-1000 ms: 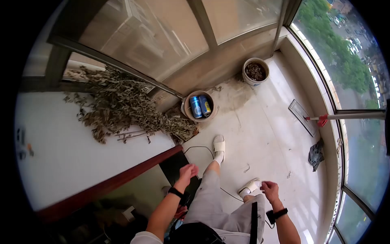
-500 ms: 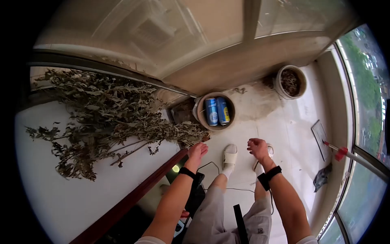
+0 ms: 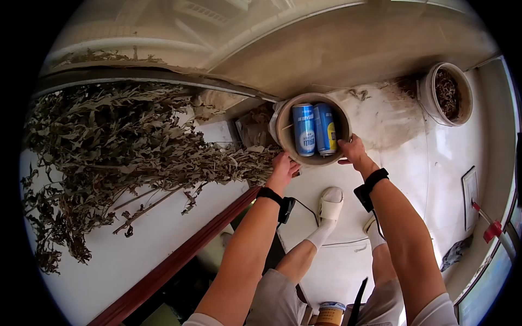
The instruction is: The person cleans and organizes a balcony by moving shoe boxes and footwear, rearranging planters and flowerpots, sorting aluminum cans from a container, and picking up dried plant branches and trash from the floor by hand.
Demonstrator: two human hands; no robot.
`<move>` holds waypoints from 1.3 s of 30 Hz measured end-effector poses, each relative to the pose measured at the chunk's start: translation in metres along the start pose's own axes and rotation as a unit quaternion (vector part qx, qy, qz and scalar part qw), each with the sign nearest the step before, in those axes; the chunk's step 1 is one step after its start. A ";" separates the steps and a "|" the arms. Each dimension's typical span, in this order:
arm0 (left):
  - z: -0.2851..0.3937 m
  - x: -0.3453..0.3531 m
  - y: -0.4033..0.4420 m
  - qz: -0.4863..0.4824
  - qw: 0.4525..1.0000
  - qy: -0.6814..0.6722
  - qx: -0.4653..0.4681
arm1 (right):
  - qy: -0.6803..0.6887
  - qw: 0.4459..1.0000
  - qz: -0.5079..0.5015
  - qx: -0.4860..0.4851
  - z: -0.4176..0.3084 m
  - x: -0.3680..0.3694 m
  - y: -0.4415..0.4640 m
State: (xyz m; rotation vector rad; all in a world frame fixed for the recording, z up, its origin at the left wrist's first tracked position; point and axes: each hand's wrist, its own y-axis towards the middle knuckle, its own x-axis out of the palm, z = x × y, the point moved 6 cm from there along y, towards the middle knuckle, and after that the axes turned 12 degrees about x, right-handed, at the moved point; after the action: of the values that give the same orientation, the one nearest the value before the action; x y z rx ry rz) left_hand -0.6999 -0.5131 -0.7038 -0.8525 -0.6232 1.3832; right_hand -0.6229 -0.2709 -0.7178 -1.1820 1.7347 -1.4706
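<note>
A round beige bucket (image 3: 346,117) stands on the floor, with two blue drink cans lying side by side in it. The left can (image 3: 304,130) is all blue and silver; the right can (image 3: 325,129) carries a yellow patch. My left hand (image 3: 283,170) is closed against the bucket's near left side, its fingertips partly hidden. On the near right side, my right hand (image 3: 355,151) grips the bucket, thumb at the rim and fingers lower on the outer wall. Black bands circle both wrists.
Dried leafy stalks (image 3: 119,141) cover the white surface (image 3: 141,233) at left, which has a dark red edge (image 3: 179,255). Another bucket (image 3: 467,98) with dry matter stands far right. A framed panel (image 3: 470,198) leans near the right wall. A labelled tub (image 3: 330,314) is between my legs.
Both hands have reached forward from above my feet to the bucket and taken hold of its sides. The view has moved closer, and the labelled tub has come into sight.
</note>
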 end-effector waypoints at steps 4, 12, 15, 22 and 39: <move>-0.009 -0.001 0.022 0.010 1.000 -0.016 0.000 | 0.023 1.000 -0.003 -0.016 -0.001 0.003 0.008; -0.018 0.000 0.010 -0.002 0.991 0.114 0.065 | 0.068 0.994 -0.077 -0.039 0.025 -0.010 -0.003; -0.020 0.010 -0.058 -0.025 0.978 0.178 0.104 | 0.094 0.992 -0.055 -0.067 0.057 -0.033 -0.064; -0.041 0.027 -0.221 -0.165 0.963 0.177 0.122 | 0.148 0.988 0.015 -0.050 0.162 -0.086 -0.231; -0.028 0.077 -0.459 -0.504 0.798 0.283 0.169 | 0.436 0.877 0.167 -0.116 0.436 -0.059 -0.491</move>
State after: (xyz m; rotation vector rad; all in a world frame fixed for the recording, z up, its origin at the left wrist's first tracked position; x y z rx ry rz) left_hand -0.4029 -0.4323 -0.3531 -0.4542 -0.2469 0.2029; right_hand -0.0954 -0.4218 -0.3521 -0.2267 2.5952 -1.7251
